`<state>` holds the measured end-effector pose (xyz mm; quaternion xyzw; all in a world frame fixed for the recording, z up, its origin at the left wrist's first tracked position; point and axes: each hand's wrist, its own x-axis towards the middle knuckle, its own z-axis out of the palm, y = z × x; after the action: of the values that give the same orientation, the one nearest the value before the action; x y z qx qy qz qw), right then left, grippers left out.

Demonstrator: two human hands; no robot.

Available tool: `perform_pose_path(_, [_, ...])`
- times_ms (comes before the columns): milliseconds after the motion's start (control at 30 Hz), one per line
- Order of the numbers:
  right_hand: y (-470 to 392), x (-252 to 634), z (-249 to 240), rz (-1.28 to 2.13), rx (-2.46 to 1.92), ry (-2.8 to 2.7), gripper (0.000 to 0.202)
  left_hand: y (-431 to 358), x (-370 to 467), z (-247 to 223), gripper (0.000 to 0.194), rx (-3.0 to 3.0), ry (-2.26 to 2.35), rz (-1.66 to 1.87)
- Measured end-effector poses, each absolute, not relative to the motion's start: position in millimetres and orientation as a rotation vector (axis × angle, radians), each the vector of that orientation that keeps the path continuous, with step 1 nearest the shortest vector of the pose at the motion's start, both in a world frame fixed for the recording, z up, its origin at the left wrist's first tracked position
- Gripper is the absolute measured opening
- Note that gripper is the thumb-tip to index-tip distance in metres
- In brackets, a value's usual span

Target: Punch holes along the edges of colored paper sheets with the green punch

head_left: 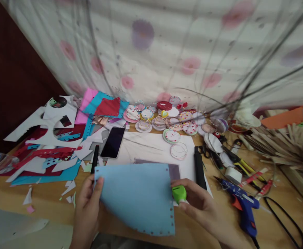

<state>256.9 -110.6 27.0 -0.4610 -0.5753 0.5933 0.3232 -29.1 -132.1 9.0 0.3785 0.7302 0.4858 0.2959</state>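
A light blue paper sheet (138, 197) with small holes along its right and bottom edges is held up at the front of the table. My left hand (88, 204) pinches its upper left side between thumb and fingers. At the sheet's right edge, my right hand (198, 204) grips a small green and white punch (179, 194) between thumb and fingers. Whether the punch's jaws are on the paper is too small to tell. Behind the blue sheet lie white paper (143, 148) and a greyish rectangle (174, 172), partly covered.
Paper scraps (47, 155) pile up at the left, beside a phone (113, 142) and a black marker (95, 159). Round decorated pieces (172, 124) line the back. A blue glue gun (245, 204), pliers (238, 160) and wooden strips (291, 145) lie right.
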Motion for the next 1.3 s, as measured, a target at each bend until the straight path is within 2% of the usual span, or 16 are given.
perform_pose_path(100, [-113.4,254.0,24.9,1.510,-1.307,-1.593,0.030,-145.5,-33.5,3.5,0.037,0.945,1.854,1.097])
perform_pose_path(200, [-112.7,258.9,30.1,1.393,-1.350,-1.738,0.028,-152.5,-38.7,9.8,0.039,1.063,1.840,1.141])
perform_pose_path(300, [-110.9,264.5,45.8,1.229,-1.352,-1.960,0.028,-156.7,-31.6,30.4,0.027,1.221,1.899,1.379])
perform_pose_path(400, [-109.5,258.8,66.9,1.162,-1.276,-2.179,0.029,-157.4,-6.4,53.6,0.008,1.313,1.696,1.427])
perform_pose_path(433, [-109.3,254.0,73.0,1.154,-1.241,-2.245,0.029,-156.0,4.1,58.7,0.009,1.331,1.533,1.339])
perform_pose_path(500, [-108.8,242.1,81.5,1.128,-1.174,-2.357,0.029,-150.7,24.2,63.1,0.027,1.307,1.268,1.111])
perform_pose_path(600, [-106.8,225.6,83.3,1.034,-1.116,-2.424,0.039,-139.8,44.7,59.0,0.043,1.245,1.165,0.877])
perform_pose_path(700, [-102.8,218.4,77.3,0.988,-1.136,-2.385,0.045,-131.6,50.6,51.4,0.034,1.099,1.193,0.892])
perform_pose_path(867, [-99.4,225.2,63.2,1.188,-1.099,-2.257,0.058,-126.3,42.2,42.4,0.027,0.786,1.128,0.934])
perform_pose_path(1100, [-98.5,236.9,36.9,1.405,-1.265,-1.853,0.042,-123.2,31.8,34.3,0.034,0.315,0.934,0.998])
perform_pose_path(1233, [-96.3,239.4,34.6,1.429,-1.304,-1.745,0.012,-117.0,25.4,29.3,0.041,0.387,0.891,0.972])
perform_pose_path(1300, [-95.3,239.1,36.9,1.399,-1.315,-1.757,0.013,-112.5,22.2,28.5,0.041,0.493,0.912,1.001])
